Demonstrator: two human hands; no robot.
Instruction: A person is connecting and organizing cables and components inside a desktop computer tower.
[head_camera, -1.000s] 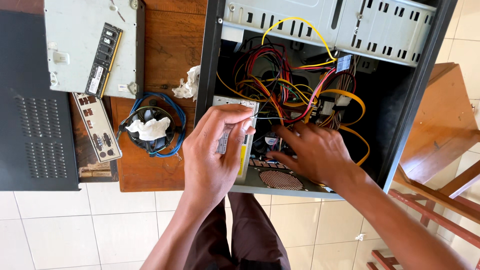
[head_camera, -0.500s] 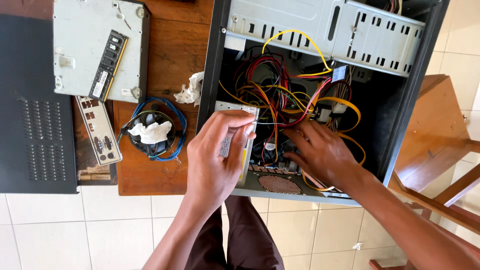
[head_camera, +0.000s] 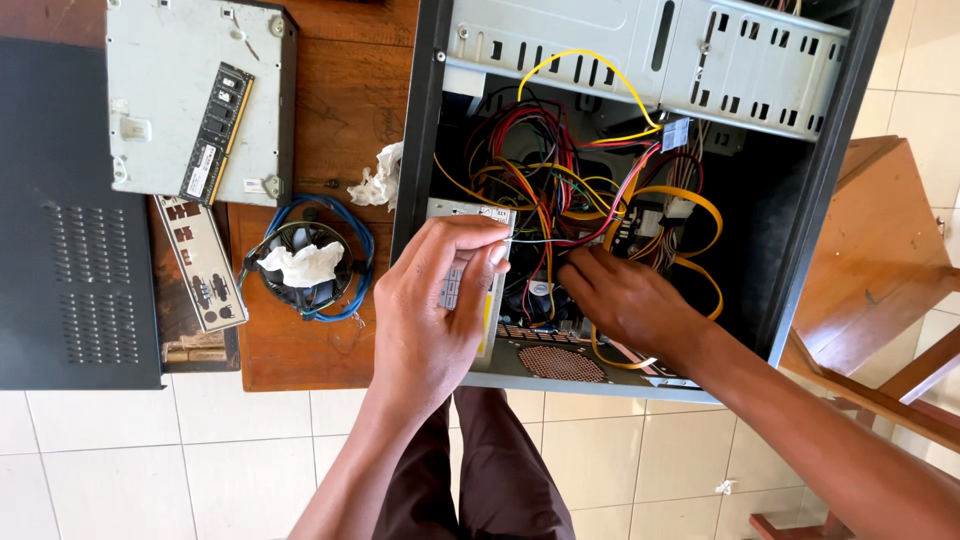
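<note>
An open black computer case (head_camera: 812, 230) lies on a wooden table, full of red, yellow and black cables (head_camera: 560, 190). My left hand (head_camera: 430, 310) pinches a thin white wire at the case's near left side, against a grey metal drive (head_camera: 468, 215). My right hand (head_camera: 625, 300) reaches deep into the case among the cables, fingers curled over the board area; what the fingertips touch is hidden.
On the table left of the case lie a grey drive (head_camera: 170, 100) with a memory stick (head_camera: 220, 130) on it, a port shield plate (head_camera: 200, 265), a cooling fan (head_camera: 305, 270) with tissue and blue cable, and a black side panel (head_camera: 70, 270). Wooden furniture (head_camera: 880, 250) stands right.
The view has shifted slightly. My left hand stays pinched on the wire near the drive, and my right hand has shifted a little inside the case.
</note>
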